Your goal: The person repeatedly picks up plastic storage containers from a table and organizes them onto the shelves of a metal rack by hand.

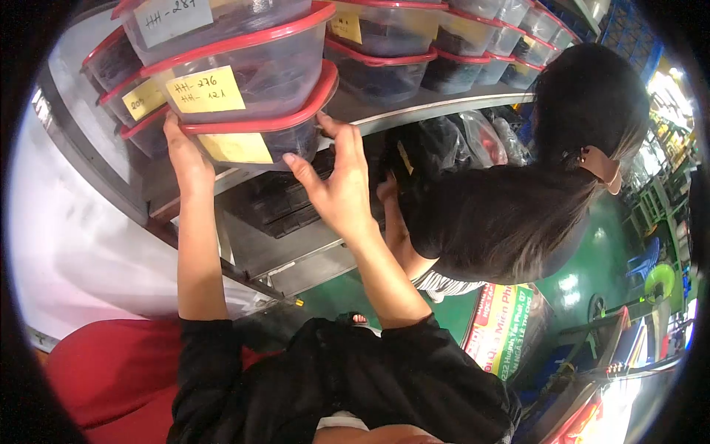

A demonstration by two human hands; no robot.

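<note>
Clear plastic containers with red lids stand stacked at the shelf's front edge. My left hand [191, 159] grips the left side of the lower plastic container [285, 144], its fingers partly hidden behind it. At that container's right corner, my right hand [340, 177] has its thumb low on the wall and a fingertip by the red rim. The lower container bears a yellow label, partly shaded by its lid. Resting on it is another container [277, 85] with a yellow label [205, 90] reading "HH-276, HH-121". A container [251, 26] marked "HH-287" tops the stack.
More red-lidded containers [384, 74] line the metal shelf [414, 107]. Dark trays [277, 203] and plastic bags [473, 137] sit below. Close on my right, a person in a black top [495, 222] bends toward the lower shelf. A printed sheet [506, 325] lies behind that person.
</note>
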